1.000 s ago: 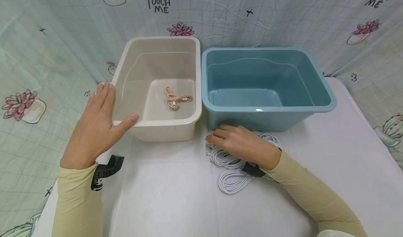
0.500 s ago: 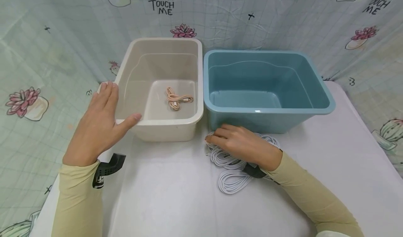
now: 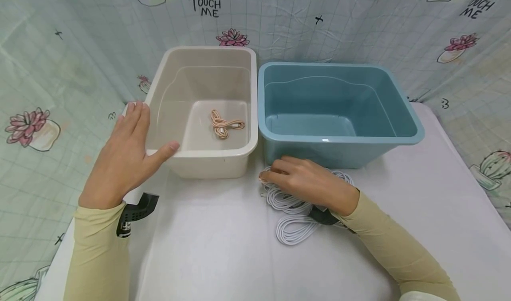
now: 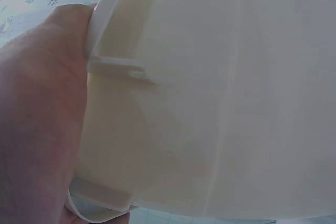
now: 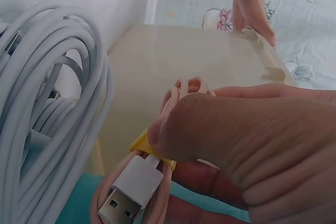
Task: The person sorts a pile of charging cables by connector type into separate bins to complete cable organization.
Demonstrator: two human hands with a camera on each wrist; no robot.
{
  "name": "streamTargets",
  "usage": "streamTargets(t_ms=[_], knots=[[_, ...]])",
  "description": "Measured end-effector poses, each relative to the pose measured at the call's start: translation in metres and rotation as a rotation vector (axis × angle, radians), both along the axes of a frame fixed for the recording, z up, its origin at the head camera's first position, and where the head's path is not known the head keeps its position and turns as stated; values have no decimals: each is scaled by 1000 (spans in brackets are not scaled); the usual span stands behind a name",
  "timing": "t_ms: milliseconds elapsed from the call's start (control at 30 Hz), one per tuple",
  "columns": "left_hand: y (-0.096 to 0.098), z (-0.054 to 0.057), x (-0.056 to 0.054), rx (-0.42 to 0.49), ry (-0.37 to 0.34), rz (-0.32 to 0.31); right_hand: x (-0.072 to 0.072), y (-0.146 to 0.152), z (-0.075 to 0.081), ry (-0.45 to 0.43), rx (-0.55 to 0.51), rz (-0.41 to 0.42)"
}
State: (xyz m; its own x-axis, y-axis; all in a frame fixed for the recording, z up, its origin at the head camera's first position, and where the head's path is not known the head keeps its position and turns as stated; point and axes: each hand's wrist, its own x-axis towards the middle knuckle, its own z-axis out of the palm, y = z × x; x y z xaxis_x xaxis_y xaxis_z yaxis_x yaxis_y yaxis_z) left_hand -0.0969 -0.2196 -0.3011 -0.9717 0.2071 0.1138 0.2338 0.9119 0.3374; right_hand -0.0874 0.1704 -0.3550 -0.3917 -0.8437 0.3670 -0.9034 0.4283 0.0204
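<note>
My right hand (image 3: pixel 297 179) pinches a pink USB cable (image 5: pixel 156 195) between thumb and fingers, low before the blue bin. The bundle is coiled, with a yellow tie and a white USB plug (image 5: pixel 131 182); in the head view my hand mostly covers it. Coiled white cables (image 3: pixel 293 230) lie under and beside that hand. My left hand (image 3: pixel 123 159) rests on the near left corner of a beige bin (image 3: pixel 211 155), fingers straight along the rim and thumb on the front edge. Inside that bin lies a coiled orange-tan cable (image 3: pixel 223 124).
A blue bin (image 3: pixel 339 140) stands to the right of the beige one, their rims close together. A white cloth covers the table (image 3: pixel 211 247). Behind hangs a printed curtain (image 3: pixel 279 21) with cactus drawings. Black camera mounts (image 3: pixel 137 210) sit at the wrists.
</note>
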Motion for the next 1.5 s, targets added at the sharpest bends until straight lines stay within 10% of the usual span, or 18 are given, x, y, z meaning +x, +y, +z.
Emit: streamTargets(t_ms=[667,1100,1500], knots=[[0,2,1,7,-14,8,-3,-1,2,-110,-156,144],[-1,2,-1,-3,-4,4,1,-7,7,-406,-286,256],[-2,4,-1,5,-13,4,0,-9,20,-481,-509,303]])
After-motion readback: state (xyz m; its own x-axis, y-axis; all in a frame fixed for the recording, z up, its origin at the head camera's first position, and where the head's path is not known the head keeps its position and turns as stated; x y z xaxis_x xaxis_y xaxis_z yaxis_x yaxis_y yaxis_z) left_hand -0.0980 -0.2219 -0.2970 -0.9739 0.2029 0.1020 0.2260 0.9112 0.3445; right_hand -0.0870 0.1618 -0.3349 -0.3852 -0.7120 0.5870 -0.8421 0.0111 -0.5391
